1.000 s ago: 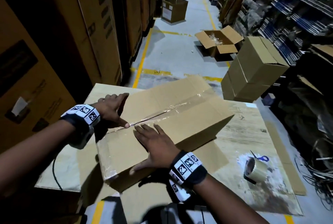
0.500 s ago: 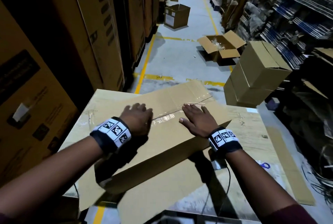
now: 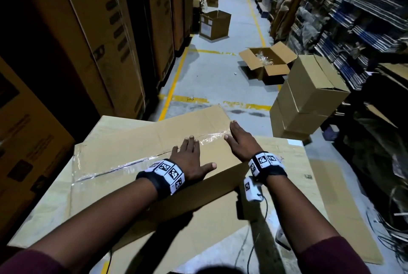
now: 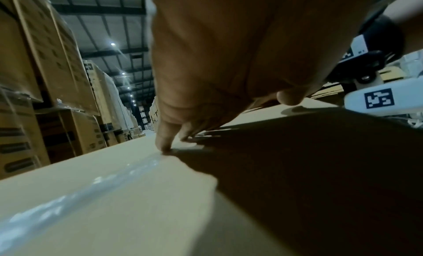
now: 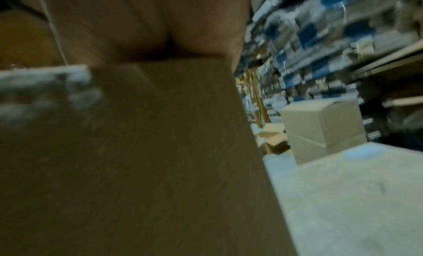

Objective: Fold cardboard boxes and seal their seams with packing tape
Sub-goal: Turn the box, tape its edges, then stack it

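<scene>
Both hands lie flat, fingers straight, holding nothing: the left hand (image 3: 189, 159) has slid rightward along the tape (image 3: 123, 166) on the box (image 3: 136, 141); the right hand (image 3: 241, 141) sits higher, toward centre right.

Warehouse aisle, stacked cartons (image 3: 106, 37), packed shelving (image 3: 362, 15), floor lines (image 3: 174, 81)

**Both hands flat on taped box**

Cardboard box (image 3: 136, 163) lies on worktable (image 3: 309, 163), clear tape strip (image 3: 136, 162) along its top seam. L hand (image 3: 189, 161) & R hand (image 3: 241, 141) press flat on box top w/ fingers straight, either side of tape. 2 stacked boxes (image 3: 306, 99) stand beyond table; open box (image 3: 267, 64) on aisle floor.
</scene>
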Tool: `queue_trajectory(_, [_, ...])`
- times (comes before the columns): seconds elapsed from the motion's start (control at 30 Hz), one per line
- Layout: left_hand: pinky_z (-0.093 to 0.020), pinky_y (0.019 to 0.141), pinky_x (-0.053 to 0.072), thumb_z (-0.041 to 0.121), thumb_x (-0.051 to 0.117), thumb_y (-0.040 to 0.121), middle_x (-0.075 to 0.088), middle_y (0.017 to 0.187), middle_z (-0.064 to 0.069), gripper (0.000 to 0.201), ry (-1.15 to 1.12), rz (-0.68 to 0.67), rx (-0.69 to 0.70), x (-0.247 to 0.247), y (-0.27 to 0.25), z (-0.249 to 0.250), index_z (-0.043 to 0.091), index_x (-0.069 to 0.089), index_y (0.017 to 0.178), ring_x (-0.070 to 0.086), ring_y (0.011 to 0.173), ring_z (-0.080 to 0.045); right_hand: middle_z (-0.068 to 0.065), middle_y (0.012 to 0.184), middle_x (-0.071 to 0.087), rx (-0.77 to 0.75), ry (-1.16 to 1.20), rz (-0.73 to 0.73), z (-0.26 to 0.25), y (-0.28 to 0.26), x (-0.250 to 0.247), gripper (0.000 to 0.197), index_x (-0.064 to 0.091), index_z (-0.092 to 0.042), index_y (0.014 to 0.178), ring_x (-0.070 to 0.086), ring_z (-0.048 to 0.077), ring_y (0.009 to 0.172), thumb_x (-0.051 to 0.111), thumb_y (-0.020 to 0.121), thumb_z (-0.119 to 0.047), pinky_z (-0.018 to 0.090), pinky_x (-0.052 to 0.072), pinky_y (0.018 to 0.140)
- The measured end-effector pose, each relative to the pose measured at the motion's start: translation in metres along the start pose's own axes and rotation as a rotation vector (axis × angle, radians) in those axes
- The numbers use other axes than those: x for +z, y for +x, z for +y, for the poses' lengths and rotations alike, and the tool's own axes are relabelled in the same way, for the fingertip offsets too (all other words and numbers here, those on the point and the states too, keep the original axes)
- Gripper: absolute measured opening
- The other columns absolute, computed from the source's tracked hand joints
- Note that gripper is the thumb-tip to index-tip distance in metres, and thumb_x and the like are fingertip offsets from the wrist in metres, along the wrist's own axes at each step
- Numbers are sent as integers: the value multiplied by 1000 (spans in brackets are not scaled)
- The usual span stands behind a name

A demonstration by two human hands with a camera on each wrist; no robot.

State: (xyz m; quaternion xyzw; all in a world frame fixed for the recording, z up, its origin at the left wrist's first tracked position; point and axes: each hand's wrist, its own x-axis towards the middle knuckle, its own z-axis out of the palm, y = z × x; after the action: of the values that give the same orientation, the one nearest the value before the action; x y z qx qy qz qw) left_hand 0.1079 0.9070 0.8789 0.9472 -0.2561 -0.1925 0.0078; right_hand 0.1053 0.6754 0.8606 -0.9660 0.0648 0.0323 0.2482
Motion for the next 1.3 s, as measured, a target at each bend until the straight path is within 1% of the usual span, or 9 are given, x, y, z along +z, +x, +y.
queue_trajectory(0.2, [-58,121,10,91,23,80,-16,167,-8,117,29,-33,-13,-1,16,38,9,-5,159,-9,154,-25,10,145,58,85,190,40,11,-10,1,53,44,-19,151,53,33,131,55,102,-35,34,42,100])
queue_trajectory(0.53, [-64,117,13,101,15,60,-19,166,-1,135,132,-76,199,13,4,68,12,-5,159,-11,154,-24,7,137,63,187,460,13,4,-106,25,45,44,-22,149,61,28,116,50,105,-21,23,34,74])
queue_trajectory(0.63, [-62,118,17,103,8,52,-16,167,-3,141,157,-100,215,5,10,68,12,-3,160,-6,155,-27,8,143,58,206,505,1,3,-106,25,47,39,-22,152,58,30,124,47,106,-23,24,37,81])
queue_trajectory(0.8, [-58,119,13,66,43,95,-3,168,-9,92,174,-15,208,-11,2,105,12,7,160,0,154,-30,8,158,43,245,694,-45,20,-123,17,55,40,-18,156,41,25,145,37,108,-46,34,30,116])
queue_trajectory(0.9, [-52,122,16,40,49,101,-6,167,-16,81,140,28,337,-1,-12,151,9,3,160,1,154,-33,15,149,53,504,532,132,68,-152,21,56,56,-9,142,48,31,137,42,106,-50,34,36,108])
queue_trajectory(1.03, [-39,118,28,25,51,101,24,162,-18,64,-218,2,556,45,-23,220,10,24,157,26,148,-33,25,152,36,936,239,96,132,-208,53,84,37,2,148,37,42,140,63,93,-56,49,39,108])
queue_trajectory(1.1, [-40,107,42,23,50,100,48,148,-15,53,-311,-85,491,77,-21,246,14,39,151,46,134,-33,24,151,41,1017,289,42,151,-230,75,84,36,2,148,43,40,138,67,90,-51,45,42,107])
queue_trajectory(1.17, [-40,97,49,22,51,97,61,132,-15,44,-357,-162,360,111,-13,258,14,51,139,57,122,-34,20,134,62,1020,400,103,162,-243,91,75,52,-3,138,62,35,120,76,81,-47,37,53,94])
queue_trajectory(1.3, [-37,100,45,21,48,102,59,135,-18,36,-408,-314,130,169,7,254,5,58,132,55,124,-36,11,109,73,966,440,161,169,-250,95,65,65,-7,119,71,29,99,85,68,-43,31,57,76])
